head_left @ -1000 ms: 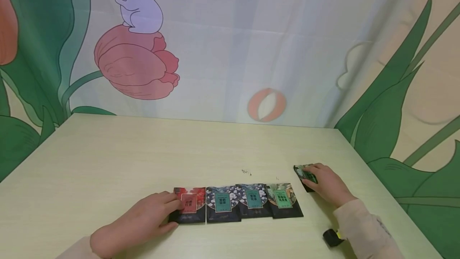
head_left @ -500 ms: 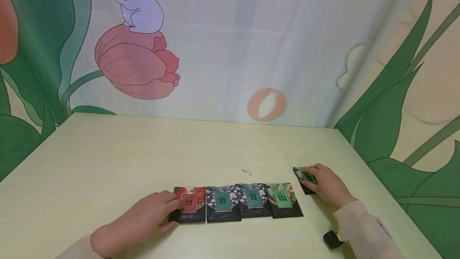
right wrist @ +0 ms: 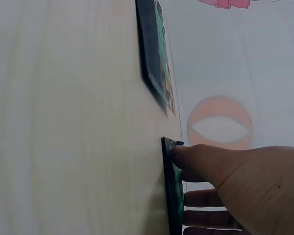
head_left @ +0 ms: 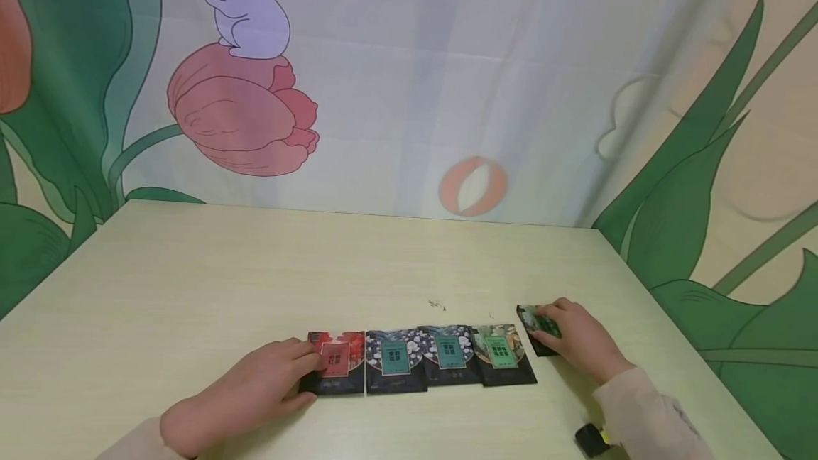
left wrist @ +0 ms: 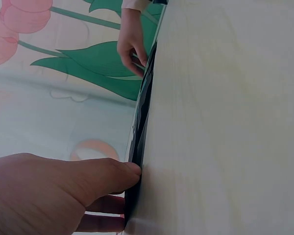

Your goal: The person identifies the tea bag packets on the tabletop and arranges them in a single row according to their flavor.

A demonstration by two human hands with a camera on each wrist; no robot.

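In the head view, a row of flat, dark-bottomed sachets lies on the table. At its left end is a red sachet, followed by two blue floral sachets and a green-labelled sachet. My left hand rests at the red sachet's left side, fingers on its face and thumb by the lower corner. Right of the row, my right hand holds a dark green sachet between thumb and fingers, flat on the table. Its fingers partly cover that sachet. A gap separates it from the row in the right wrist view.
A small black and yellow object lies beside the right sleeve, partly hidden. Dark specks mark the table beyond the row. A printed curtain hangs behind the table's far edge.
My right hand has slid the dark green sachet slightly toward me and left, nearer the row. The left hand and the row have stayed in place.
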